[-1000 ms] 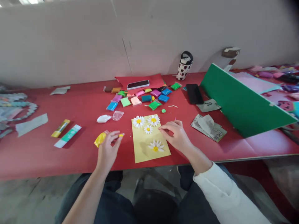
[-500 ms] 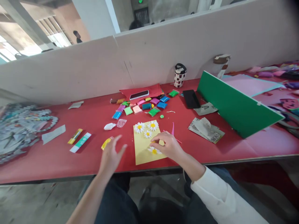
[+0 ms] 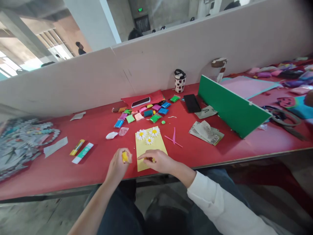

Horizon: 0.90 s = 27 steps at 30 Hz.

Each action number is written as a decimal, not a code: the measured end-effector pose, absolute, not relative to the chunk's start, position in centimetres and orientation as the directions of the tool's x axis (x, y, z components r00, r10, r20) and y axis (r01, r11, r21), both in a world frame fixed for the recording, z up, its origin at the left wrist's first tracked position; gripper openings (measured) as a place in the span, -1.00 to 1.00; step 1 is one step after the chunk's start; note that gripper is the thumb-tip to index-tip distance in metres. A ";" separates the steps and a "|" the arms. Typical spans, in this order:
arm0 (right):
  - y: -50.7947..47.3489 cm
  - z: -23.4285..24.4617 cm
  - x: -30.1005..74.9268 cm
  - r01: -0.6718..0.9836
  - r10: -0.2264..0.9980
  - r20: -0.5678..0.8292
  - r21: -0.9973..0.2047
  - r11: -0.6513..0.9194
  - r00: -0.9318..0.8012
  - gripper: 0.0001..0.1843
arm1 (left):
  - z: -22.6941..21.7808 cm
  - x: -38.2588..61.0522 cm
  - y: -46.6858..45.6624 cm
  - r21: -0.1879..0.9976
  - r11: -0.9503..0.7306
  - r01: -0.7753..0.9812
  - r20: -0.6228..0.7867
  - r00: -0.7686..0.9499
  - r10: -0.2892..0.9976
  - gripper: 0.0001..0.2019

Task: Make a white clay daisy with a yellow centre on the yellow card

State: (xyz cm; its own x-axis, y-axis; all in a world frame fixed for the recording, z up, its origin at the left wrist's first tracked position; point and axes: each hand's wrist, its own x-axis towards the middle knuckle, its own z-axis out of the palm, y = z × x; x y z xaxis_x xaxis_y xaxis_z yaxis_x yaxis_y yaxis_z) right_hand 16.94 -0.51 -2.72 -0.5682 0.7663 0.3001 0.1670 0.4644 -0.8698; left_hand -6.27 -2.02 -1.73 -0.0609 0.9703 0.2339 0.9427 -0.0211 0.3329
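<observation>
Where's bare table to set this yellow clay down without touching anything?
Free: the red tabletop between the green-and-white glue stick and the yellow card, and the stretch between the pink plastic tool and the folded newspaper. Crowded: the colourful clay packets above the card.

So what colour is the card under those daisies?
The card is pale yellow, best seen in the head view.

A red table (image 3: 49, 176) holds clay packets (image 3: 130, 118), glue sticks (image 3: 82, 152) and a yellow card (image 3: 140, 153).
</observation>
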 end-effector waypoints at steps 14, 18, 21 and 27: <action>-0.6 -2.3 16.8 0.091 0.902 0.217 -0.959 0.269 -0.373 -0.88 | -0.1 0.2 -3.1 0.295 -0.195 0.935 0.143 0.158 0.977 -0.88; -0.6 -2.2 16.1 0.131 0.896 0.292 -0.927 0.351 -0.336 -0.89 | 0.4 -0.1 -3.3 0.286 -0.194 0.938 0.193 0.142 0.971 -0.84; -1.0 -1.9 15.9 0.261 0.824 0.340 -0.833 0.488 -0.453 -0.82 | 0.6 -0.7 -3.6 0.226 -0.197 0.954 0.187 0.156 0.970 -0.86; 0.5 -1.4 18.0 0.213 0.772 0.296 -0.850 0.481 -0.562 -0.79 | 0.0 -3.5 -3.7 0.185 -0.207 0.961 0.117 0.187 0.975 -0.79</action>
